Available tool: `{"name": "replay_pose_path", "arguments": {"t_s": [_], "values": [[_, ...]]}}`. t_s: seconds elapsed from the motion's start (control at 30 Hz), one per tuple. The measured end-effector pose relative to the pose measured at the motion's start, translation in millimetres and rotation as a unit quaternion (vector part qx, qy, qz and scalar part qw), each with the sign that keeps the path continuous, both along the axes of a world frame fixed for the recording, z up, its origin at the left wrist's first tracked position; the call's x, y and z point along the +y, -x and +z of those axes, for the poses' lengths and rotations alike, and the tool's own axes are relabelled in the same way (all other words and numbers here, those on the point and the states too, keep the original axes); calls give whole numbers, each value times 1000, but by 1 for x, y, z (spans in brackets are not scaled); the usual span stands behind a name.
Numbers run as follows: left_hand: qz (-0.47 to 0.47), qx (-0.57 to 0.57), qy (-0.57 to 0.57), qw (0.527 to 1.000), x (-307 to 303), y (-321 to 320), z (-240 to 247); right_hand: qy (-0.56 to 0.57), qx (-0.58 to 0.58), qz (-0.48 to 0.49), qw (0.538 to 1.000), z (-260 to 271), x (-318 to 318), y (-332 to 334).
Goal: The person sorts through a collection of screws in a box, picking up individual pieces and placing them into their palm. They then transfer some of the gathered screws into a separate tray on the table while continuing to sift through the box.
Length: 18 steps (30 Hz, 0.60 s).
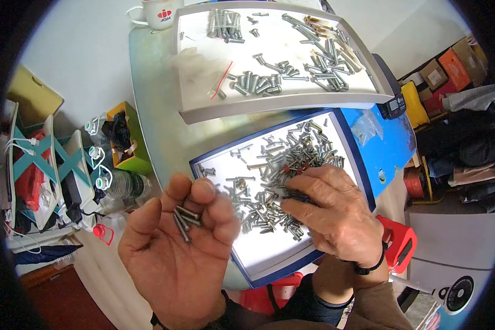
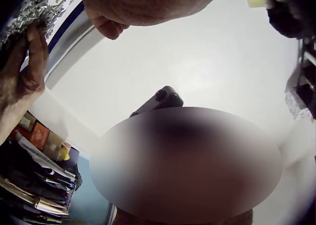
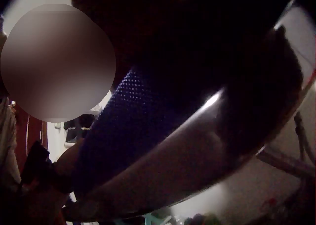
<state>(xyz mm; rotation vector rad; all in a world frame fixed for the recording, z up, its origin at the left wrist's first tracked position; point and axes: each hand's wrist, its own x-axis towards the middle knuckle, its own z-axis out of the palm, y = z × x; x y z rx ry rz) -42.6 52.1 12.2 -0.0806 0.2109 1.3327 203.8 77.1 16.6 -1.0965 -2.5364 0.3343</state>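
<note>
Palm up at the lower middle of the head view, my left hand (image 1: 184, 247) is cupped. Its bent fingers cradle several slim metal screws (image 1: 182, 224). My right hand (image 1: 335, 212) reaches down over a heap of loose screws (image 1: 302, 148), fingertips among them and a gap between thumb and fingers. The heap lies in a shallow white-bottomed box with a blue rim (image 1: 247, 124). In the left wrist view the left hand (image 2: 143, 5) crosses the top, and the right hand (image 2: 22, 76) is at the left edge by the screws. The right wrist view is dark, its fingertips hidden.
A larger white tray (image 1: 198, 113) behind the box holds sorted bolts (image 1: 256, 82) and plastic bags (image 1: 224, 23). A mug (image 1: 162, 15) stands at the back left of the table (image 1: 154, 110). Water bottles (image 1: 124, 184) and a shelf (image 1: 49, 159) stand to the left.
</note>
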Motion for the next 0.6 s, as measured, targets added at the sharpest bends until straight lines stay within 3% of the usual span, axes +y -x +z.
{"name": "replay_pose_path", "arguments": {"t_s": [0.33, 0.6], "values": [[13, -20, 33, 999, 2, 1, 5, 9, 35, 32, 999, -2, 2, 13], [5, 4, 47, 999, 3, -2, 6, 27, 7, -2, 1000, -1, -2, 28]]}}
